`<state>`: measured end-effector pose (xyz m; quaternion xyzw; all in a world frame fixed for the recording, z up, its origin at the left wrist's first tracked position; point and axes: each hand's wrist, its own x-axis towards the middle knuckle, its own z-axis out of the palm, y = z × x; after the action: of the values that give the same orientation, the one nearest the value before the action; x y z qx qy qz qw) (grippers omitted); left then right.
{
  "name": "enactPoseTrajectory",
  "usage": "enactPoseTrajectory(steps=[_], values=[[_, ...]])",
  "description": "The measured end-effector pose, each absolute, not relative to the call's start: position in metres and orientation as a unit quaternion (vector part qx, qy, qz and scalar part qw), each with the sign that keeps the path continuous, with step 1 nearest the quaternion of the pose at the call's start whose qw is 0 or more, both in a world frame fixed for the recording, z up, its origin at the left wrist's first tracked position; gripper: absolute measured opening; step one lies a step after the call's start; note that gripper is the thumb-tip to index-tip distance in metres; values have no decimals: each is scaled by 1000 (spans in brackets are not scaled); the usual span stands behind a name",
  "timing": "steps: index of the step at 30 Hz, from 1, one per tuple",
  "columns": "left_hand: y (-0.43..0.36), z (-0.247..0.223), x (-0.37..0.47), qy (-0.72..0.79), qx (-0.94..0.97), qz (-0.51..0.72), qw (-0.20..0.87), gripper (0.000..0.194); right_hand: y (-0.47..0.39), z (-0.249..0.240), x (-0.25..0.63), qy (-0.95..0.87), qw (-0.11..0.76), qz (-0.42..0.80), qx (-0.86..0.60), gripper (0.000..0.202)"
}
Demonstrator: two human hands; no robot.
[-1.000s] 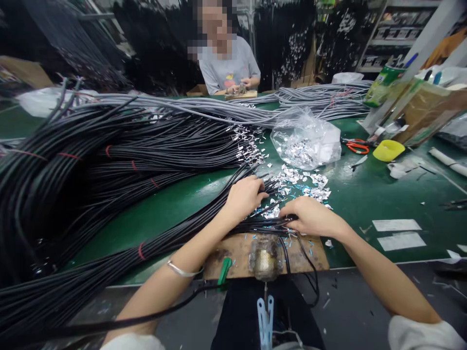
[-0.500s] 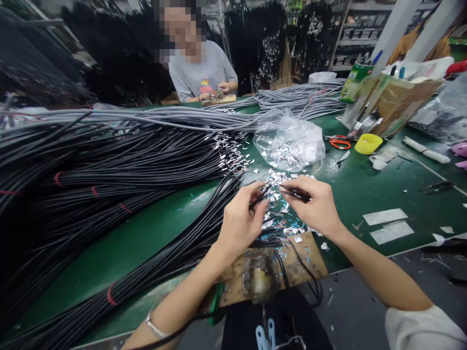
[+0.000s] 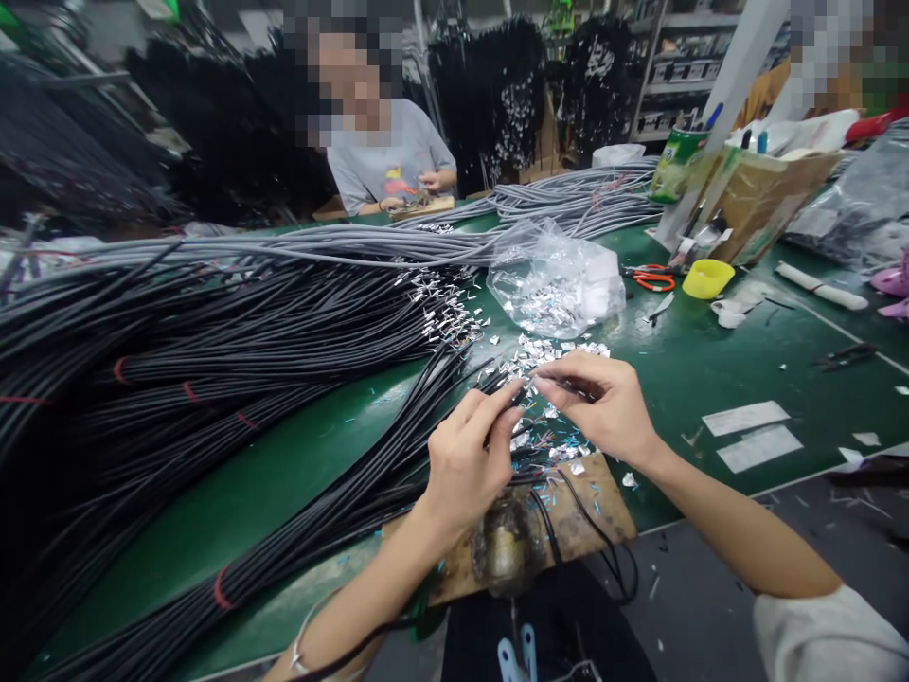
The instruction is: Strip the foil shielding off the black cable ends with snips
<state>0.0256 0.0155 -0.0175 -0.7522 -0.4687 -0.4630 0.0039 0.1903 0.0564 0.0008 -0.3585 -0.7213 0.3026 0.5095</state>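
Observation:
My left hand (image 3: pixel 472 455) is closed in a pinch around the end of a black cable, mostly hidden by the fingers. My right hand (image 3: pixel 603 403) meets it fingertip to fingertip, with dark tweezers (image 3: pixel 580 386) lying along its palm and their tips at the cable end. Both hands are above scattered foil scraps and cut wire bits (image 3: pixel 522 355). Just below them, a wooden board (image 3: pixel 597 502) bears a worn metal block (image 3: pixel 507 545) and some black cable loops. A bundle of black cables (image 3: pixel 319 511) passes left of my left hand.
Tied black cable bundles (image 3: pixel 234 332) and grey cables (image 3: pixel 298 242) cover the left side. Beyond my hands lies a clear plastic bag (image 3: pixel 558 284) of scraps. Orange-handled scissors (image 3: pixel 653 278), a yellow ring (image 3: pixel 708 278) and paper strips (image 3: pixel 745 421) are at right. A person (image 3: pixel 390 161) sits opposite.
My right hand has moved slightly left, and its fingertips now meet those of my left hand at the cable end. Before, a small gap lay between them. The view has shifted a little.

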Motion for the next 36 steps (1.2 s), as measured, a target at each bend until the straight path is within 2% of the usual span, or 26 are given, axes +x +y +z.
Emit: enactPoseTrajectory(steps=[4,12,16,36], values=[[14,-21,23,-475,-727,-484,-108,18,55,0,190,-722,511,315,-344,10],[11,-11,21,-481,-668,-507,-256,19,49,-1,185,-742,472,322,-349,15],[10,-9,21,-476,-645,-535,-266,17,47,2,186,-763,482,259,-345,26],[8,-15,19,-477,-629,-553,-265,11,47,5,187,-789,476,221,-321,18]])
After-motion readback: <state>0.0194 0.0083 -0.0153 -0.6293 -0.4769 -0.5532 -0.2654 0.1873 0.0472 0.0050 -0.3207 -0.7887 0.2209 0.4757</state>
